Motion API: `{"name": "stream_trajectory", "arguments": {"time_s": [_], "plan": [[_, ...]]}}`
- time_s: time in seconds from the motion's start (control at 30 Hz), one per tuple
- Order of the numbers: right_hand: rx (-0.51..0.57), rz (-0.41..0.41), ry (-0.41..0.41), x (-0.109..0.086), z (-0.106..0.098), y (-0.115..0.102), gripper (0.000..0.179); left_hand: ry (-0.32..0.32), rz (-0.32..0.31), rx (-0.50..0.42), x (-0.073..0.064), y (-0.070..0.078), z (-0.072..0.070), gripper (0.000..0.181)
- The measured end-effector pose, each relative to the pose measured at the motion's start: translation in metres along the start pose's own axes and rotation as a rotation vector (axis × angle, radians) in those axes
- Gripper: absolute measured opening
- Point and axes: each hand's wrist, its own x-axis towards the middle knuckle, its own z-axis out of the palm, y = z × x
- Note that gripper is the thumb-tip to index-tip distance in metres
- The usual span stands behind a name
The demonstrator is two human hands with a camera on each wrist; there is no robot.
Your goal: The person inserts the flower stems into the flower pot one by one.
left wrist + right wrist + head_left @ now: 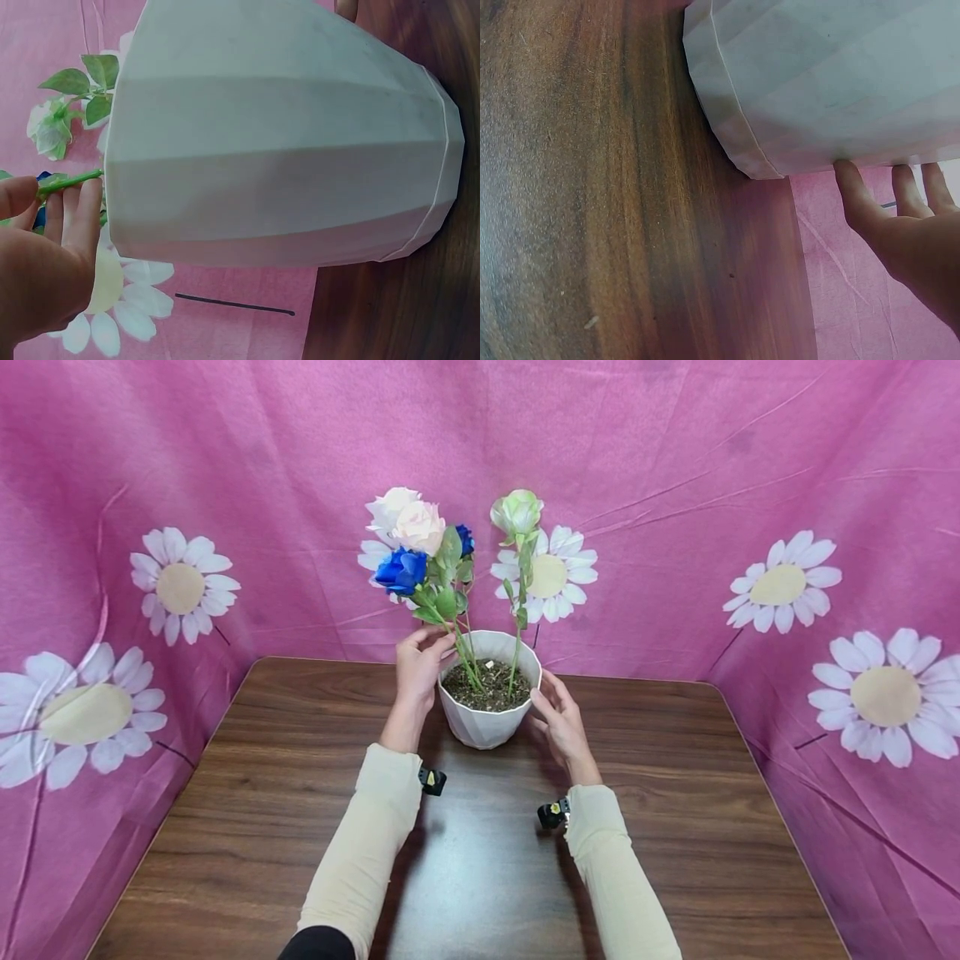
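A white faceted flowerpot (487,728) filled with dark soil (491,689) stands upright on the table. On its left side rise a white rose (390,508), a pale pink rose (421,527) and two blue roses (401,570). A pale green rose (517,512) stands apart on the right. My left hand (422,664) is at the pot's left rim, pinching a green rose stem (71,181) between thumb and fingers; which bloom it carries I cannot tell. With fairly straight fingertips, my right hand (907,225) touches the pot's right side.
Under the pot is a brown wood-grain table (660,827). Pink cloth (637,435) printed with large white daisies hangs behind it and along both sides. Small black cameras (553,814) sit at both wrists, by the cream sleeves (615,868).
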Motion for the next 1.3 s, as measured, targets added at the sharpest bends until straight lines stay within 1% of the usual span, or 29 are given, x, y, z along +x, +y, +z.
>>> {"name": "stream_trajectory", "arguments": {"time_s": [0.2,0.37,0.47,0.63,0.83,1.1,1.17,1.23,1.3], "plan": [[-0.007,0.002,-0.005,0.001,-0.001,0.001,0.054,-0.014,-0.015,-0.007,-0.002,-0.003,0.003,0.020],[-0.003,0.001,-0.002,0.002,-0.001,0.002,0.054,-0.051,-0.007,-0.005,-0.002,-0.004,0.008,0.023],[-0.003,0.003,-0.005,0.002,-0.001,0.002,0.054,-0.066,0.002,0.037,-0.003,-0.003,0.011,0.024],[0.002,0.002,-0.006,0.001,0.000,0.001,0.054,-0.090,0.000,0.097,-0.004,-0.004,0.017,0.024],[0.002,-0.003,-0.004,0.001,-0.001,0.001,0.054,-0.112,-0.004,0.154,-0.001,-0.011,0.024,0.024],[-0.005,-0.007,-0.001,0.001,-0.001,0.002,0.054,-0.140,-0.007,0.265,0.001,-0.012,0.034,0.023],[-0.009,-0.007,-0.002,0.001,-0.001,0.003,0.054,-0.147,0.003,0.297,0.001,-0.013,0.036,0.023],[-0.015,-0.008,0.000,0.001,-0.001,0.003,0.053,-0.156,0.031,0.350,0.002,-0.015,0.037,0.023],[-0.020,-0.002,-0.004,0.002,-0.002,0.003,0.054,-0.150,0.060,0.405,0.002,-0.016,0.038,0.022]]}}
